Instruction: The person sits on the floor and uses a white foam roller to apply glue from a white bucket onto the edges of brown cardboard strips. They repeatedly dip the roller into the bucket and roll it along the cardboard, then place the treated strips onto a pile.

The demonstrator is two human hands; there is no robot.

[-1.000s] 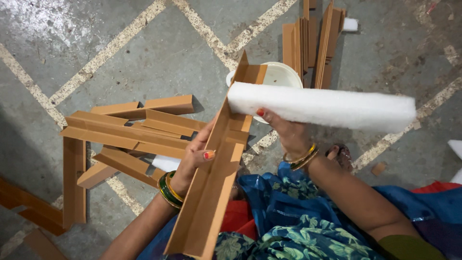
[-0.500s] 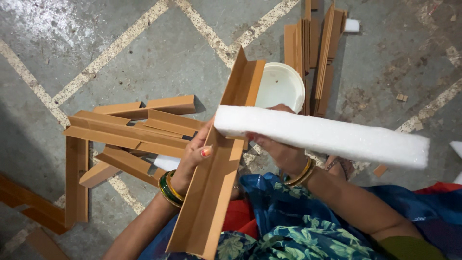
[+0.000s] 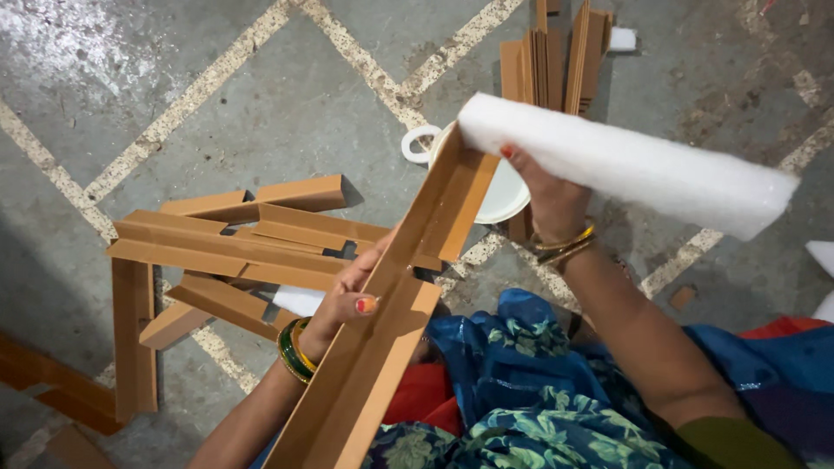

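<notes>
My left hand (image 3: 352,291) grips a long brown cardboard angle piece (image 3: 391,313) at its middle; the piece runs from the bottom of the view up and to the right, its open channel facing up. My right hand (image 3: 547,195) holds a long white foam strip (image 3: 625,165) by its underside, near the strip's left end. That end of the foam sits right at the upper tip of the cardboard piece. Both wrists wear bangles.
A loose pile of brown cardboard angle pieces (image 3: 226,243) lies on the grey floor at left. A white bowl with a handle (image 3: 499,187) sits behind the held piece. More cardboard pieces (image 3: 556,61) stand stacked at top. White foam bits (image 3: 821,260) lie at the right edge.
The foam strip has swung and shifted right, its left end now meeting the top of the cardboard piece. The cardboard piece has tilted a little more to the right.
</notes>
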